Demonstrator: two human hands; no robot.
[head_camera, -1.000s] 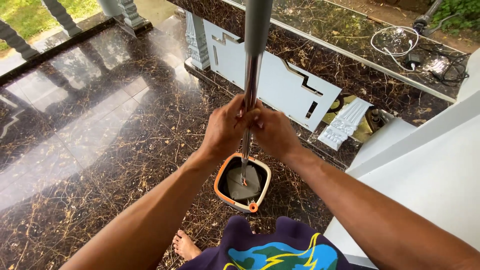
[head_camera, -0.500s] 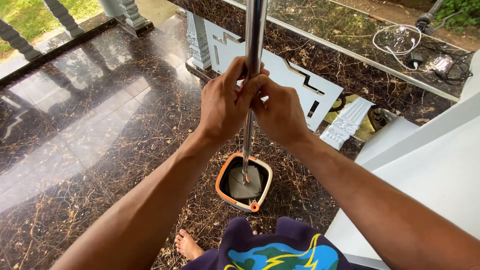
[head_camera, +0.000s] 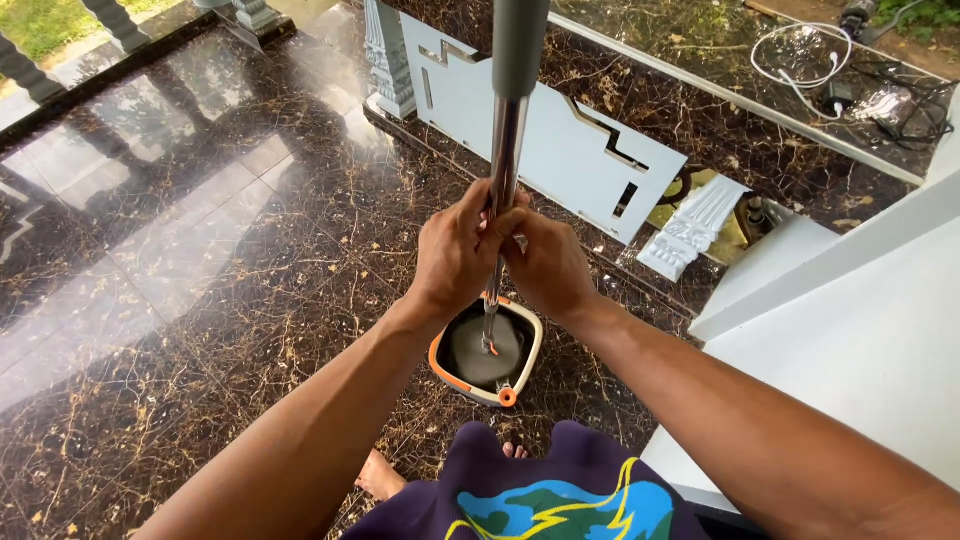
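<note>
both arms outstretched; left hand (head_camera: 455, 252), right hand (head_camera: 545, 265) clasped around upright mop pole (head_camera: 507, 150) above bucket (head_camera: 525, 375).

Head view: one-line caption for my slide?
Both hands clasp a mop pole standing in an orange-rimmed bucket.

Both arms extended forward, left hand (head_camera: 455, 250) and right hand (head_camera: 545, 265) fisted together, knuckles touching, thumbs up.

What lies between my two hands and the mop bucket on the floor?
In the head view, only the bare steel mop pole runs from the left hand and right hand down to the grey mop head inside the orange-rimmed bucket.
</note>
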